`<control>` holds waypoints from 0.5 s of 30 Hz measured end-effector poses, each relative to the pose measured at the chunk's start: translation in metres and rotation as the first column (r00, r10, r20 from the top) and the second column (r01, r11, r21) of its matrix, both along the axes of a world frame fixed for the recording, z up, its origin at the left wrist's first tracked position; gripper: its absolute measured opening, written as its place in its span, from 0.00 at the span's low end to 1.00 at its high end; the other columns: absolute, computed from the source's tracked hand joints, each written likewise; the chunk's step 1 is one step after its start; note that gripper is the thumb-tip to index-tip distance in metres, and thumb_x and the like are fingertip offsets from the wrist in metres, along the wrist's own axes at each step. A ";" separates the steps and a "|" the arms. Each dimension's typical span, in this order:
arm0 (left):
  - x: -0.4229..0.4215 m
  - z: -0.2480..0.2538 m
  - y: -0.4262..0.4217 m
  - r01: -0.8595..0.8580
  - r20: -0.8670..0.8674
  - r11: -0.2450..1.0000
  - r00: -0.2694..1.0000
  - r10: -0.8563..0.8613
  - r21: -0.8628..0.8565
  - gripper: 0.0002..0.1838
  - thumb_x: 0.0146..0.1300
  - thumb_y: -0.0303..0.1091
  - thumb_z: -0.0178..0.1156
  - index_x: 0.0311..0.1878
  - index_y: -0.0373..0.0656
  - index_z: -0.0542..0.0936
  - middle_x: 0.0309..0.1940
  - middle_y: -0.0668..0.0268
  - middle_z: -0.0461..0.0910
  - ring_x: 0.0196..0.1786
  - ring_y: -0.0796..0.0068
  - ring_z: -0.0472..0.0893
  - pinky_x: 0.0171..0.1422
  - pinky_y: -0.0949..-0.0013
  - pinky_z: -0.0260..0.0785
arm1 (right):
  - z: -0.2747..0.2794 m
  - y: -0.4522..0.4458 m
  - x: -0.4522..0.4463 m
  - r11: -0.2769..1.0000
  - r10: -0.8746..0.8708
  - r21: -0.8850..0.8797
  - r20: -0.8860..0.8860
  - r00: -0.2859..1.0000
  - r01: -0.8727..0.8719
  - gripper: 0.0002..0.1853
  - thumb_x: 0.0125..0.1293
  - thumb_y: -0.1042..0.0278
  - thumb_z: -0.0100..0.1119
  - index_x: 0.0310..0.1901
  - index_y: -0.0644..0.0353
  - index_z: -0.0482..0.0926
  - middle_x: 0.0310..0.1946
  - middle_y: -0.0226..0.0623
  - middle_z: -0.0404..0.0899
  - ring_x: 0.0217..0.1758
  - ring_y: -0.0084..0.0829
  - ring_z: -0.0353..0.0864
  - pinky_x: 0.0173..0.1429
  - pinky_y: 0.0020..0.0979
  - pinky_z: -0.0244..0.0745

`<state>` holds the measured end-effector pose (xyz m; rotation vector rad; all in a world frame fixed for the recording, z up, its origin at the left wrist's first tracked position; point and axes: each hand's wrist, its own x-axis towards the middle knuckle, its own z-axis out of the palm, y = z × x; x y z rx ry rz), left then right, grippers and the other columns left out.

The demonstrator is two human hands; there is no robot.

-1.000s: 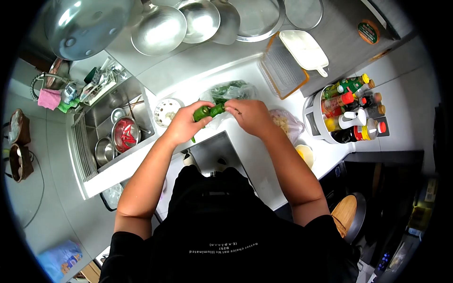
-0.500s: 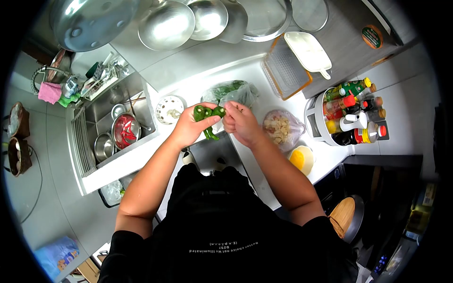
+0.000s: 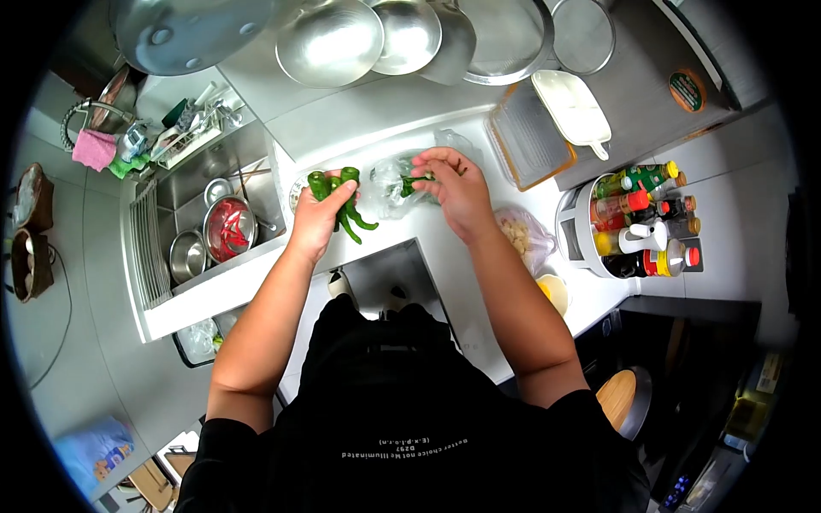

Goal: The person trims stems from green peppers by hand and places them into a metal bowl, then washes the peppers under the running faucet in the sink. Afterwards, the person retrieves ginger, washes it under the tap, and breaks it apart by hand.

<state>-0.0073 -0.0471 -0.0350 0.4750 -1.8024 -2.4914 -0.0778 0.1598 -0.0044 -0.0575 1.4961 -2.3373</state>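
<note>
My left hand (image 3: 315, 224) is closed around several long green chili peppers (image 3: 350, 214), stem ends up and thin tips hanging down to the right. It is over the counter beside the sink. A patterned bowl (image 3: 297, 190) is mostly hidden behind this hand. To the right, my right hand (image 3: 457, 195) is at a crumpled clear plastic bag (image 3: 389, 195). Its thumb and fingers close on a green chili pepper (image 3: 412, 184) at the bag's mouth, partly covered by the fingers. Small dark stem-like bits show by the fingers.
The sink (image 3: 175, 188) at left holds metal bowls, one with cut red peppers (image 3: 229, 229). On the right are a bag of pale pieces (image 3: 523, 235), a bowl with yellow content (image 3: 554, 293), a glass dish (image 3: 522, 137) and a bottle rack (image 3: 573, 224). An open drawer (image 3: 402, 269) is below.
My left hand has moved left and down with the green chili peppers. The right hand has come away from them to the plastic bag. The view has shifted slightly.
</note>
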 end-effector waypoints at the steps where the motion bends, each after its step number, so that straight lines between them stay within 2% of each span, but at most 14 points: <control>1: 0.000 0.000 0.001 0.005 -0.005 1.000 1.000 -0.005 -0.008 0.16 0.62 0.31 0.63 0.50 0.37 0.73 0.39 0.63 0.80 0.39 0.73 0.80 0.47 0.71 0.73 | -0.002 -0.003 -0.002 0.999 -0.029 0.014 0.006 1.000 0.029 0.10 0.67 0.76 0.45 0.44 0.63 0.77 0.35 0.33 0.77 0.30 0.20 0.70 0.33 0.22 0.67; 4: 0.000 -0.005 0.002 0.011 -0.004 1.000 1.000 -0.011 -0.019 0.16 0.62 0.31 0.64 0.50 0.37 0.73 0.38 0.64 0.80 0.39 0.73 0.80 0.47 0.71 0.73 | -0.006 -0.004 -0.006 0.993 -0.013 0.114 -0.077 0.997 0.022 0.16 0.61 0.82 0.41 0.45 0.61 0.77 0.32 0.30 0.76 0.28 0.20 0.70 0.32 0.21 0.66; 7: 0.000 -0.006 0.004 -0.014 0.035 0.999 0.999 0.015 -0.036 0.14 0.61 0.31 0.65 0.48 0.36 0.76 0.36 0.66 0.80 0.37 0.77 0.79 0.45 0.73 0.72 | 0.000 -0.021 -0.004 0.965 0.043 0.259 -0.250 0.967 0.024 0.13 0.60 0.77 0.43 0.39 0.59 0.80 0.25 0.29 0.74 0.26 0.21 0.69 0.30 0.24 0.65; 10: -0.003 -0.014 0.006 0.019 0.084 0.993 0.996 -0.009 -0.113 0.13 0.60 0.31 0.65 0.45 0.36 0.78 0.34 0.68 0.80 0.36 0.80 0.78 0.44 0.75 0.71 | -0.009 -0.031 -0.019 0.836 0.138 0.547 -0.152 0.979 -0.033 0.13 0.60 0.67 0.46 0.31 0.60 0.82 0.19 0.31 0.71 0.24 0.23 0.69 0.30 0.28 0.65; 11: -0.004 -0.020 0.006 0.039 0.101 0.988 0.995 -0.024 -0.148 0.13 0.60 0.31 0.66 0.45 0.37 0.78 0.33 0.69 0.81 0.35 0.81 0.77 0.43 0.76 0.70 | -0.015 -0.033 -0.022 0.822 0.066 0.569 -0.152 0.986 0.033 0.17 0.60 0.59 0.47 0.25 0.61 0.82 0.17 0.34 0.70 0.22 0.25 0.69 0.30 0.31 0.66; 14: -0.008 -0.032 0.008 0.149 0.133 0.958 0.984 -0.119 -0.244 0.15 0.60 0.30 0.65 0.48 0.35 0.77 0.36 0.66 0.81 0.37 0.78 0.79 0.45 0.74 0.71 | -0.055 -0.012 -0.034 0.570 0.151 0.818 -0.200 0.968 0.080 0.17 0.61 0.58 0.50 0.26 0.60 0.83 0.18 0.33 0.71 0.21 0.25 0.69 0.30 0.30 0.66; 15: -0.008 -0.029 0.010 0.165 0.143 0.950 0.981 -0.130 -0.267 0.14 0.60 0.31 0.65 0.47 0.35 0.78 0.35 0.67 0.81 0.37 0.79 0.79 0.45 0.75 0.71 | -0.067 0.000 -0.032 0.562 0.156 0.827 -0.096 0.983 -0.008 0.16 0.62 0.58 0.50 0.30 0.60 0.83 0.18 0.32 0.70 0.20 0.24 0.67 0.29 0.29 0.65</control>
